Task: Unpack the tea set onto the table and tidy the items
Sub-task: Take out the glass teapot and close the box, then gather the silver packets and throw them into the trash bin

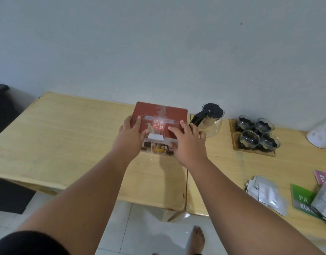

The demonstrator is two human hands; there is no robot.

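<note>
A dark red tea-set box (159,115) with white characters and a white handle tab stands on the wooden table (66,129), near the wall. My left hand (130,133) grips its left edge with fingers over the lid. My right hand (186,142) lies on the box's right front, fingers spread across the top. To the right of the box stands a glass teapot (211,120) with a black lid and handle. Several small glass cups (257,133) with black holders sit on wooden coasters (254,151) further right.
Silver sachets (265,194) and green and pink packets (304,199) lie at the table's right front. A white container (321,133) stands at the far right. A seam divides two tabletops below the box. A bare foot (198,238) shows on the tiled floor.
</note>
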